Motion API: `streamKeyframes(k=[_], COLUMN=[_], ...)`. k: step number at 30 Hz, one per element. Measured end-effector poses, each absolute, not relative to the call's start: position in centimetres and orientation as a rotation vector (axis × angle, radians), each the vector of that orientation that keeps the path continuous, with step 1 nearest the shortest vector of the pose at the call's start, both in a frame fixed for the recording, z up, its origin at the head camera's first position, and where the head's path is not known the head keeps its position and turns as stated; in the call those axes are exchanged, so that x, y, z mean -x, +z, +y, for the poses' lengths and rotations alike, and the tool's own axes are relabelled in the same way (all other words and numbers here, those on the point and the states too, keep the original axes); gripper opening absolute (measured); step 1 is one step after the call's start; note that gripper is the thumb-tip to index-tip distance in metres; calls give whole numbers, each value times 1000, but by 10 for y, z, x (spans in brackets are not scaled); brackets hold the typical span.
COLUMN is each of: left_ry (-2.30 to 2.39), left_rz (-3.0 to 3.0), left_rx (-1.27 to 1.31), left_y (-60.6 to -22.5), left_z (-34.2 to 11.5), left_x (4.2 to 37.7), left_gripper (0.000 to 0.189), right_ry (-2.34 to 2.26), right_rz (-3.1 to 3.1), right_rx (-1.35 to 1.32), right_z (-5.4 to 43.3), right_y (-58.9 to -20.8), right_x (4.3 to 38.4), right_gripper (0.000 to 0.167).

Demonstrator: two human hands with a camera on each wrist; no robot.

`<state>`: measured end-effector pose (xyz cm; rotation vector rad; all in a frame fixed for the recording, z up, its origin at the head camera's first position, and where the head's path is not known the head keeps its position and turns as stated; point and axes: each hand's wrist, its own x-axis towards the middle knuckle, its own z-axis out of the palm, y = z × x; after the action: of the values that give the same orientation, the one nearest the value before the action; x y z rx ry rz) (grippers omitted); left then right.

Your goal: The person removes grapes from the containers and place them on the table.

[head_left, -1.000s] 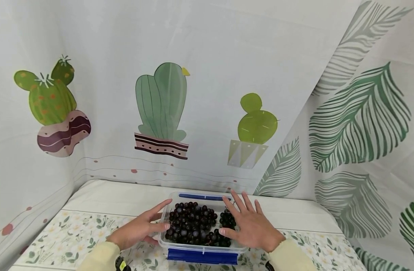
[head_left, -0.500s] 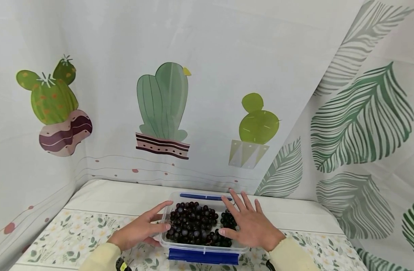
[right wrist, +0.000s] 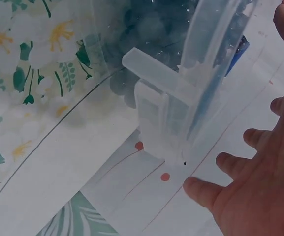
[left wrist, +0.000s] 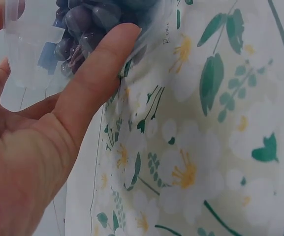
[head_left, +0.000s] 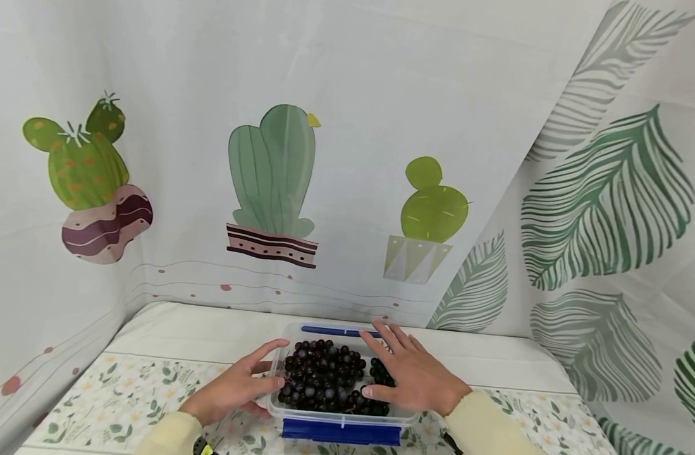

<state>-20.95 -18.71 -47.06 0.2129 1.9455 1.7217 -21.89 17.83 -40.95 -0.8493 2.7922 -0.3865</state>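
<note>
A clear plastic storage box [head_left: 340, 419] with blue clip flaps stands uncovered on the table in the head view. Bunches of dark grapes [head_left: 321, 373] fill most of its floor. At the box's left side is my left hand [head_left: 233, 387], thumb and fingers spread; the left wrist view shows the thumb [left wrist: 102, 69] stretched along the clear wall. Whether it presses on the wall I cannot tell. My right hand [head_left: 418, 376] hovers flat over the box's right end, fingers extended, covering part of the grapes there. From the right wrist, its fingers look apart from the rim.
A floral-printed cloth [head_left: 136, 385] covers the table under the box. Behind it rises a white curtain [head_left: 353, 95] printed with cacti and leaves. Bands with a dark fastening circle both wrists, next to the pale yellow sleeves [head_left: 486, 424].
Over the last half second my right hand has shifted slightly left over the box, its fingers drawing closer together. My left hand, the box and the grapes stay in place.
</note>
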Motion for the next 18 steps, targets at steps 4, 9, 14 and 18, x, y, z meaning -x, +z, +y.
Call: streamKeyframes(k=[4, 9, 14, 18], left_ry=[1731, 1749, 1771, 1778], left_rz=[1961, 1958, 1950, 1967], left_rx=[-204, -198, -192, -183], left_y=[-470, -471, -474, -476], left_z=[-187, -185, -184, -183], left_x=[207, 206, 206, 205], left_gripper=[78, 78, 78, 78], right_ry=[-374, -341, -292, -212], right_rz=[2776, 2758, 2741, 2730], right_rx=[899, 955, 1012, 1070], right_z=[175, 171, 166, 160], right_y=[-412, -415, -417, -417], right_x=[222, 225, 229, 232], right_gripper=[90, 87, 84, 86])
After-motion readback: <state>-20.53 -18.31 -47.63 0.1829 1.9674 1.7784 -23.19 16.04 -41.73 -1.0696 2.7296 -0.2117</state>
